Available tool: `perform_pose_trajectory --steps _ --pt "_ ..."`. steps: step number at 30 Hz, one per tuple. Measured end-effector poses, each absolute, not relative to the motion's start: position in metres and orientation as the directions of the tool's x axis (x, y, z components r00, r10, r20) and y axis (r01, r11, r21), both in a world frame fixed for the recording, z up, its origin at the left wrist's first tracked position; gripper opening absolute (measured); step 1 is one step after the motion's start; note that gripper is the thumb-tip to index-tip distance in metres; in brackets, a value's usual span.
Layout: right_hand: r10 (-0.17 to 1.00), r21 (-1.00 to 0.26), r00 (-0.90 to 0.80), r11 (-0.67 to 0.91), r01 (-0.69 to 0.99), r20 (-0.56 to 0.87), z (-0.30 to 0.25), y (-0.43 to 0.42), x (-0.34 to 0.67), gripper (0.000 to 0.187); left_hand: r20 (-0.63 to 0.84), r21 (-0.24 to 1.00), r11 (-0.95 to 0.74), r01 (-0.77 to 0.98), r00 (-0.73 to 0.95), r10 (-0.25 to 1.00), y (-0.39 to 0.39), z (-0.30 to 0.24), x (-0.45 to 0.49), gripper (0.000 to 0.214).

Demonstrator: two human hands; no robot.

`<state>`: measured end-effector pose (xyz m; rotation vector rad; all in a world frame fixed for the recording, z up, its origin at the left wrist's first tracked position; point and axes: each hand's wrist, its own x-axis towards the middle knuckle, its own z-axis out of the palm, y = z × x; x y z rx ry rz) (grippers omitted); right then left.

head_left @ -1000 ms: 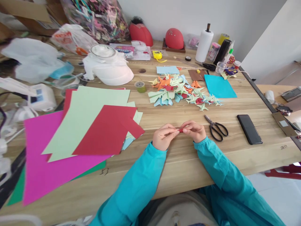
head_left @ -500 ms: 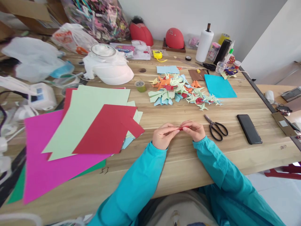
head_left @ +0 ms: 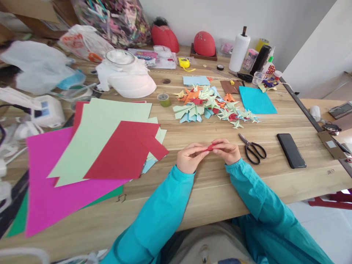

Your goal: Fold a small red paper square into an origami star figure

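Observation:
My left hand and my right hand meet just above the wooden table, both pinching a small folded piece of red paper between their fingertips. Both arms wear teal sleeves. Black scissors lie closed on the table just right of my right hand. A heap of folded paper shapes in green, blue, orange and red lies beyond my hands.
Large sheets of coloured paper in pink, pale green and red fan out on the left. A black phone lies at the right, a blue sheet behind it. Tape roll, paper towel roll, bags and clutter fill the back.
The red paper has risen slightly and tilted between my fingers as both hands keep working it. Everything else on the table has stayed put.

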<state>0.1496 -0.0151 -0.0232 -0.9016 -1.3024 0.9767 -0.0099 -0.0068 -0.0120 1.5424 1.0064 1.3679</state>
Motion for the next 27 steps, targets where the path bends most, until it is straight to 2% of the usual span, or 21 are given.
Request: perform_pose_trajectory --steps 3,8,10,13,20,27 --pt "0.953 -0.948 0.031 0.302 -0.100 0.301 -0.024 -0.016 0.149 0.015 0.254 0.967 -0.256 0.015 0.082 0.964 -0.009 -0.010 -0.009 0.010" --pt "0.992 -0.973 0.001 0.126 -0.191 0.128 -0.026 -0.019 0.146 0.041 -0.025 0.997 0.028 -0.072 0.041 0.999 -0.011 -0.009 -0.006 0.021" --pt "0.995 -0.977 0.003 0.100 -0.190 0.101 -0.026 -0.019 0.145 0.043 -0.059 0.996 0.061 -0.061 0.037 0.998 -0.011 -0.009 -0.006 0.024" --pt "0.998 -0.990 0.017 0.056 -0.128 0.054 -0.025 -0.019 0.144 0.031 -0.094 0.994 0.098 -0.038 0.097 0.991 -0.010 -0.010 -0.006 0.026" --pt "0.999 -0.999 0.039 -0.037 0.013 -0.037 -0.022 -0.020 0.146 0.038 -0.203 0.976 0.219 0.013 0.429 0.880 -0.011 -0.014 -0.004 0.025" --pt "0.997 -0.997 -0.018 -0.081 -0.002 -0.081 -0.020 -0.021 0.144 0.038 -0.273 0.952 0.305 0.008 0.468 0.841 -0.014 -0.014 0.001 0.031"
